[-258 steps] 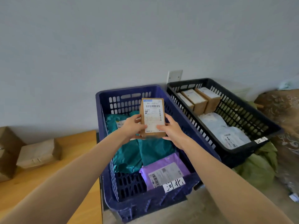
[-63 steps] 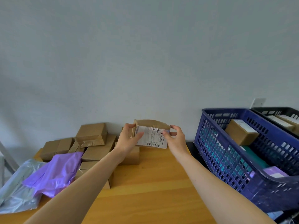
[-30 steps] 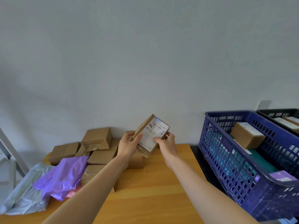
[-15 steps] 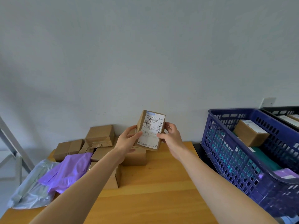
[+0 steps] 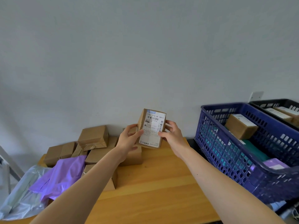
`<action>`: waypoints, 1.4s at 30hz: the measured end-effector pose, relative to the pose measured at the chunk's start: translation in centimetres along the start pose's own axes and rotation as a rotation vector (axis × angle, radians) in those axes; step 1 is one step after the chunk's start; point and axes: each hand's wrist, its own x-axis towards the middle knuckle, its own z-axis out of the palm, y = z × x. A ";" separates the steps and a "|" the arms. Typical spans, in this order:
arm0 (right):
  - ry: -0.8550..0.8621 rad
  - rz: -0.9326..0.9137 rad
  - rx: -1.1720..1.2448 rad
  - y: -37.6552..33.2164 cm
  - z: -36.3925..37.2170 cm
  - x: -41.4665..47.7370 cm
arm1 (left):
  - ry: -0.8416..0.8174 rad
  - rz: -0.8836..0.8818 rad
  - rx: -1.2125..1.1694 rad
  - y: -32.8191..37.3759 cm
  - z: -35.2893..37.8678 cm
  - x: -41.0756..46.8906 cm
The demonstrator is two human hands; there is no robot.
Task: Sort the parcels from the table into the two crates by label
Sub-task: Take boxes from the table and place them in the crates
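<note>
Left hand (image 5: 129, 139) and right hand (image 5: 172, 135) grip a rectangular brown cardboard parcel (image 5: 151, 128) upright, long axis vertical, matte white printed label (image 5: 152, 129) facing the camera.

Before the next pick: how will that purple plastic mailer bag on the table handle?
Probably floppy: the purple plastic mailer bag lies crumpled in loose folds, sagging over the grey plastic bag. Its glossy film looks slippery, so a shallow pinch may slide. It is likely light for its size, though the contents are hidden.

White label (image 5: 152, 126) on held brown parcel (image 5: 140, 120): top line "H15 09 [B01]"; smaller print illegible
</note>
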 end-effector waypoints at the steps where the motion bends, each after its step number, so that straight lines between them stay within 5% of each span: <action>1: 0.008 0.008 -0.001 0.0 -0.3 0.0 | -0.007 -0.003 0.000 0.1 0.3 0.0; 13: 0.057 0.045 0.008 -1.4 -10.0 -1.8 | -0.159 -0.027 -0.032 2.8 9.5 0.8; 31: 0.030 0.092 -0.032 -2.1 -40.7 -7.6 | -0.352 0.023 0.015 5.7 39.4 -5.5; 42: 0.037 0.095 0.023 0.1 -51.8 -6.7 | -0.325 0.058 0.102 5.9 49.6 -6.6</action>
